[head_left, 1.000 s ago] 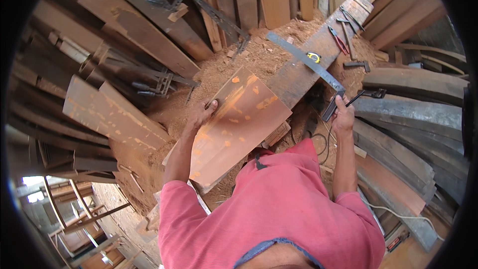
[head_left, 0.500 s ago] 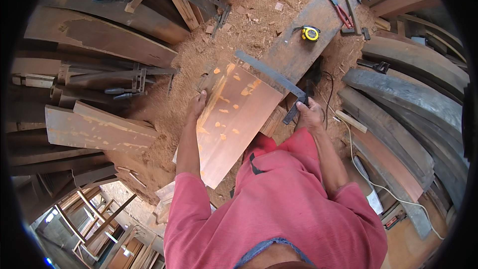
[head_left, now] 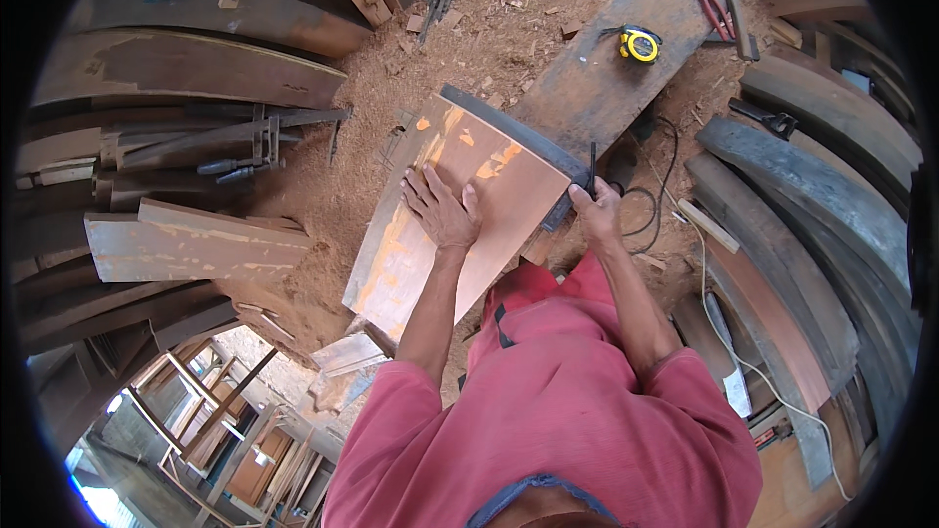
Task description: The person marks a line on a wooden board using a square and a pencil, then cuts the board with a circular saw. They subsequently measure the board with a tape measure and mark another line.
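My left hand (head_left: 442, 210) lies flat with fingers apart on a pinkish-brown board (head_left: 504, 186) marked with orange filler patches. My right hand (head_left: 597, 203) grips the dark end of a metal try square (head_left: 466, 108) at the board's right corner, with its blade along the far edge. A thin black stick stands up at the same hand; I cannot make out what it is. A yellow tape measure (head_left: 639, 45) lies beyond on a worn plank (head_left: 567, 98), near red-handled pliers (head_left: 712, 4) and other dark tools at the plank's far end.
Wood shavings (head_left: 293, 264) surround the work. Stacked boards (head_left: 186, 68) and metal clamps (head_left: 254, 156) line the left, curved timbers (head_left: 802, 205) the right. Cables (head_left: 665, 186) lie right of my right hand, and wooden frames (head_left: 196, 401) stand at lower left.
My left hand has moved from the board's left edge onto its face and spread out. The square has come in against the board's far edge with my right hand, which has shifted left and up.
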`<state>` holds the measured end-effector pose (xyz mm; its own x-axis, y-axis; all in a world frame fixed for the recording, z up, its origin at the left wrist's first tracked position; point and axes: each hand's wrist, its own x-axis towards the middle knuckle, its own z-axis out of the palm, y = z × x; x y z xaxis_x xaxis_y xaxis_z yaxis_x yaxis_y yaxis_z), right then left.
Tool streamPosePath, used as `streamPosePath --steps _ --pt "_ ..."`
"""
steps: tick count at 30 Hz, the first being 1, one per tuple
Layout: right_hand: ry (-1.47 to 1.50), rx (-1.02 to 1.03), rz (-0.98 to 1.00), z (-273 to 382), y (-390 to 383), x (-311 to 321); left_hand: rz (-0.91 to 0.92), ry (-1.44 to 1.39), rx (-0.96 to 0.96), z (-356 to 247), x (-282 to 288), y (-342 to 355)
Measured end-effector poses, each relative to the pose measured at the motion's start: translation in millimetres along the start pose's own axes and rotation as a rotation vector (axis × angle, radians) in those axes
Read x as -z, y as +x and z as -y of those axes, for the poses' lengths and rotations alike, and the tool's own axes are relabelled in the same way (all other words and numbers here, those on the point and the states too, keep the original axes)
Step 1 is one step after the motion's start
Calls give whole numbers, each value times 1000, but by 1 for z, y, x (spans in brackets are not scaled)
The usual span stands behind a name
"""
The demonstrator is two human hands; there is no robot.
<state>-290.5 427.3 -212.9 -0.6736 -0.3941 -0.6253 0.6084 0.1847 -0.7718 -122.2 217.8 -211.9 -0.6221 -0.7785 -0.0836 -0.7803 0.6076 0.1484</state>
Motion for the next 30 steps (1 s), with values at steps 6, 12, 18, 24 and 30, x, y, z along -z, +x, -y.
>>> streamPosePath --steps 6,12,18,24,30 --pt "40 5 47 -8 -4 -3 -17 -13 1 1 3 0" --pt "61 -5 66 -3 -4 -2 -5 -35 17 0 5 0" --pt "55 -41 82 -3 -3 2 1 -57 17 2 5 0" --pt "121 -2 83 -11 -3 5 14 -69 26 3 5 0" --pt "112 17 73 -6 -7 1 29 -64 34 0 8 0"
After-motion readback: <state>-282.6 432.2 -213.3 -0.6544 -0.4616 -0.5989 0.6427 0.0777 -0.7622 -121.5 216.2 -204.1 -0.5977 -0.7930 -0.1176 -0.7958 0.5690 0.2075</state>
